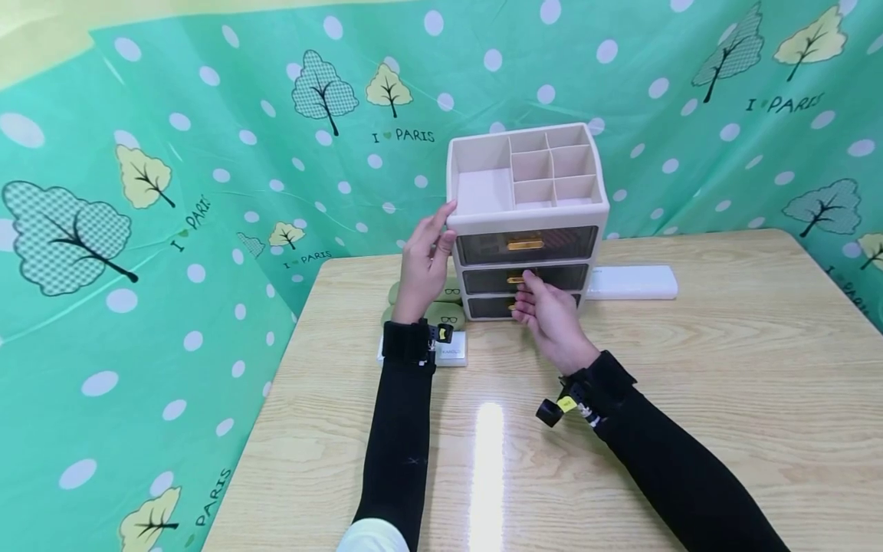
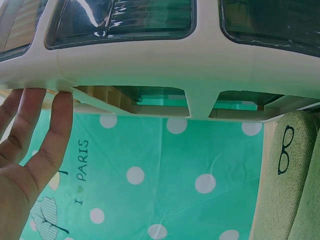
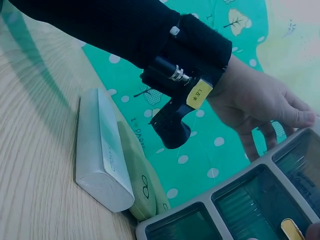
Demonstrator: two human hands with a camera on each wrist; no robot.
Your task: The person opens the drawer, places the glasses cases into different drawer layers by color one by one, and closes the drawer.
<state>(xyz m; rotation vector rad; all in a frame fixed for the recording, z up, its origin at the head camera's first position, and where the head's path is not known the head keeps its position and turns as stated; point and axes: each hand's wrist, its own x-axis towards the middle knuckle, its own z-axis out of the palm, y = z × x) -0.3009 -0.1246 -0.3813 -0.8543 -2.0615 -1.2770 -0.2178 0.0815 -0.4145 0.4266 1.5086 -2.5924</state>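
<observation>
Drawer unit (image 1: 527, 225) stands at the counter's (image 1: 724, 383) twelve o'clock. Left hand (image 1: 422, 268), fingers extended, touches its ten-o'clock edge; right hand (image 1: 554, 322), at five o'clock, pinches the middle gold handle (image 1: 514, 280).

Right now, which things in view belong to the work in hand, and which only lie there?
Apparently in use:
white plastic three-drawer organizer
its gold middle handle
left hand
right hand

Apparently idle:
two green fabric cases
white oblong box at left
long white object at right
</observation>
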